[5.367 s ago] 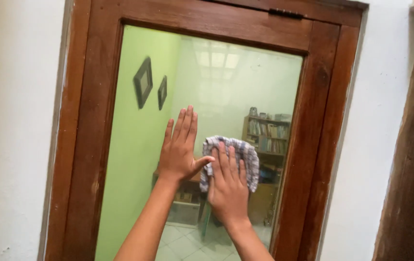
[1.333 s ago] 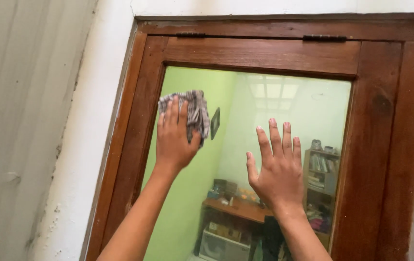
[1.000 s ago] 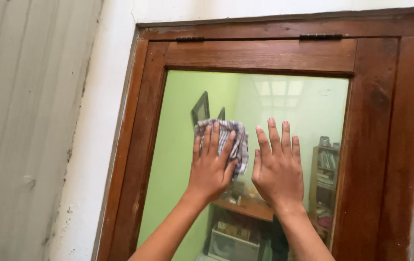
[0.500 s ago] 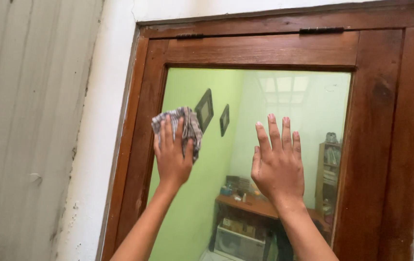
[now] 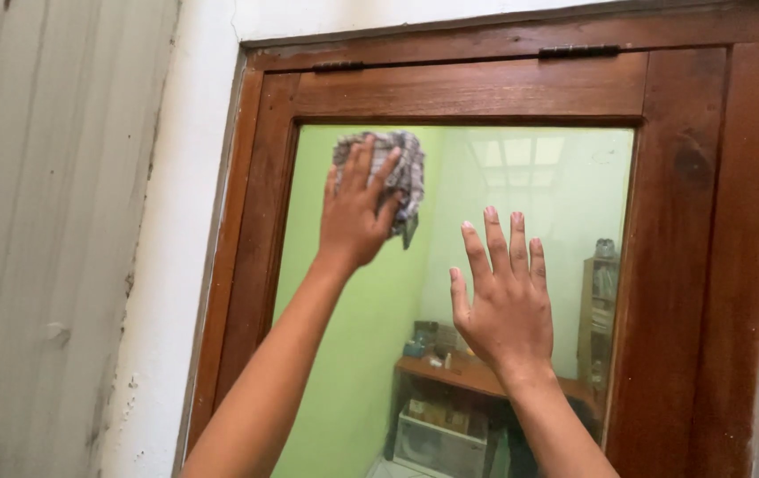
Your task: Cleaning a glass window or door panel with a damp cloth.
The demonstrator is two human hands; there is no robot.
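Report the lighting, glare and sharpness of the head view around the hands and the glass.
Head view: soft, even daylight with no hard shadows; the glass pane carries a pale, washed-out haze at its upper right; the left hand and checked cloth are slightly smeared, the right hand sharper; the wooden frame stays crisp.

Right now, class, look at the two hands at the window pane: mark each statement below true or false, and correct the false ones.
1. The left hand presses a checked cloth near the top of the glass pane. True.
2. The right hand holds a spray bottle. False: it is empty, fingers spread, flat at the pane.
3. The window frame is painted white metal. False: it is brown wood.
4. Two hinges sit along the frame's top. True.
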